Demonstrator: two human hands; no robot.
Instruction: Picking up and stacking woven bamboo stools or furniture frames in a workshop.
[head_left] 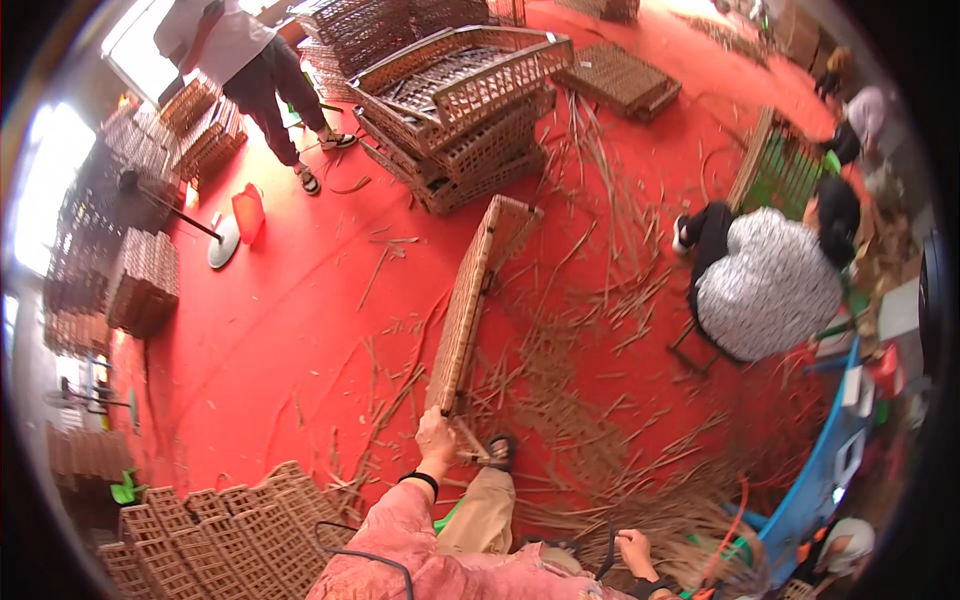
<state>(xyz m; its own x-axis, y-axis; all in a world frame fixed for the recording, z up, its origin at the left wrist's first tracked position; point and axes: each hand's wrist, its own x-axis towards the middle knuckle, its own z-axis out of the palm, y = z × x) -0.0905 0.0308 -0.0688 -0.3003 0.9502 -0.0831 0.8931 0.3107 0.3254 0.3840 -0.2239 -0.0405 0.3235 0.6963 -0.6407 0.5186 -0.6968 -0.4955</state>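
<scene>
My left hand [435, 437] is closed on the near end of a woven wicker tray [465, 310]. The tray stands tilted on its narrow side and stretches away from me across the red floor. A black band circles that wrist. My right hand [633, 552] is low at the right, away from the tray, its fingers curled in, with nothing seen in them. Loose wicker strips [560, 400] lie beside the tray and around my foot.
Stacked wicker trays [450, 120] stand beyond the tray's far end. Others [230, 540] lean in a row at lower left. One person [240, 60] stands far left; another [765, 285] sits bent over at right. A blue table edge [815, 470] curves along the right.
</scene>
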